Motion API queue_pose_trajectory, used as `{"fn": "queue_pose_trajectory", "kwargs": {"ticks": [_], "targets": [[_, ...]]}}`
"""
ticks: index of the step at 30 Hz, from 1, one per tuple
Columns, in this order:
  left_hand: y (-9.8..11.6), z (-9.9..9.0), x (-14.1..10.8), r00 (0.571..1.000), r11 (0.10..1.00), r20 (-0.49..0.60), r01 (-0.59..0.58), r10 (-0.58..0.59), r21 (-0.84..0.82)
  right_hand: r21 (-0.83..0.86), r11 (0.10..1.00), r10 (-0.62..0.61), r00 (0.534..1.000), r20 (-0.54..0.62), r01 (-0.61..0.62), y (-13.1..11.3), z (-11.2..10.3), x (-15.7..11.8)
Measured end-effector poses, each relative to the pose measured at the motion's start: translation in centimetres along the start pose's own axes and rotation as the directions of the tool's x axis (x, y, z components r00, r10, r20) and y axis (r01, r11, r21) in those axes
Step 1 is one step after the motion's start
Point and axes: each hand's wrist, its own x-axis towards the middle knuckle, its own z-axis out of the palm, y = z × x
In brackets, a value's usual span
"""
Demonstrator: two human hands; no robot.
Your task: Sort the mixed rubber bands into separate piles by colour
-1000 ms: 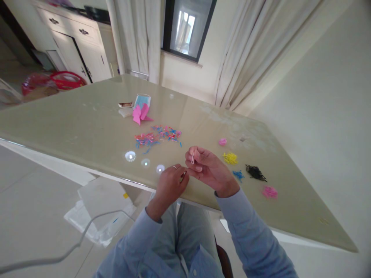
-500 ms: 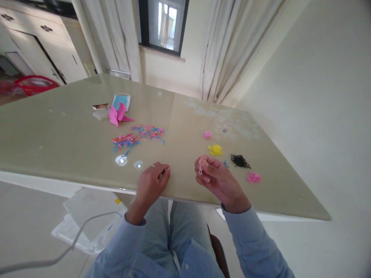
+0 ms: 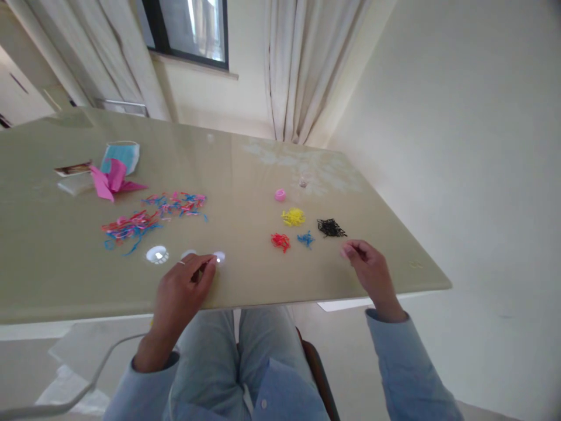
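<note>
My right hand (image 3: 370,272) hovers at the right side of the table, thumb and fingertips pinched together just beside a pile of black rubber bands (image 3: 332,227). Whatever the pinch holds is too small to make out. The pink pile that lay there is hidden behind this hand. Small piles of red bands (image 3: 280,242), blue bands (image 3: 305,239) and yellow bands (image 3: 293,217) lie to its left. My left hand (image 3: 184,289) rests near the front edge, fingers curled and thumb pressed to the index finger. Mixed coloured bands (image 3: 131,227) are spread beyond it.
A second mixed heap (image 3: 177,203) lies farther back. At the far left are a pink folded paper (image 3: 114,180), a blue face mask (image 3: 123,156) and a small printed packet (image 3: 73,169). A pink ring-shaped piece (image 3: 280,195) sits behind the yellow bands. The table (image 3: 245,275) ends at a wall on the right.
My right hand has moved right, from the middle to the pink pile's place; the pale pink loop seen in its fingers no longer shows. The view has turned right, and the red pile is uncovered.
</note>
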Motion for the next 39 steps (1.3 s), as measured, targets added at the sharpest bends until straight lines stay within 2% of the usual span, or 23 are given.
{"fn": "queue_pose_trajectory", "kwargs": {"ticks": [3,7,18,23,28,31,34,37,39], "targets": [[0.1,0.1,0.0,1.000,0.999,0.002,-0.003,0.003,0.050,-0.263,0.963,-0.095,0.988,-0.121,0.060,2.6,-1.7,1.2],[0.1,0.2,0.0,0.999,0.995,0.027,-0.025,0.022,0.099,-0.384,0.920,-0.136,0.982,-0.129,0.077,4.3,-2.6,1.8],[0.1,0.4,0.0,0.999,0.982,0.044,-0.029,0.021,0.185,-0.346,0.932,-0.139,0.988,-0.073,0.106,4.8,-2.3,1.7],[0.1,0.5,-0.1,0.999,0.978,0.041,-0.003,-0.005,0.207,-0.305,0.946,-0.147,0.985,-0.092,0.113,5.0,-2.5,1.5],[0.3,0.3,0.0,0.995,0.963,0.081,0.036,-0.060,0.268,-0.236,0.964,-0.160,0.973,-0.164,0.118,4.4,-2.3,0.8],[0.3,0.4,0.1,0.997,0.962,0.057,0.032,-0.049,0.272,-0.174,0.973,-0.181,0.964,-0.195,0.148,3.3,-1.6,-0.1],[0.2,0.5,0.0,0.999,0.968,0.044,0.016,-0.028,0.251,-0.106,0.965,-0.255,0.951,-0.177,0.240,1.6,0.3,-1.6],[0.2,0.6,0.1,0.998,0.973,0.050,0.022,-0.035,0.229,-0.052,0.924,-0.381,0.925,-0.006,0.380,-0.2,3.1,-3.6],[0.2,0.6,0.1,0.997,0.976,0.054,0.034,-0.047,0.214,0.022,0.893,-0.447,0.882,0.151,0.449,-1.1,5.2,-4.7]]}}
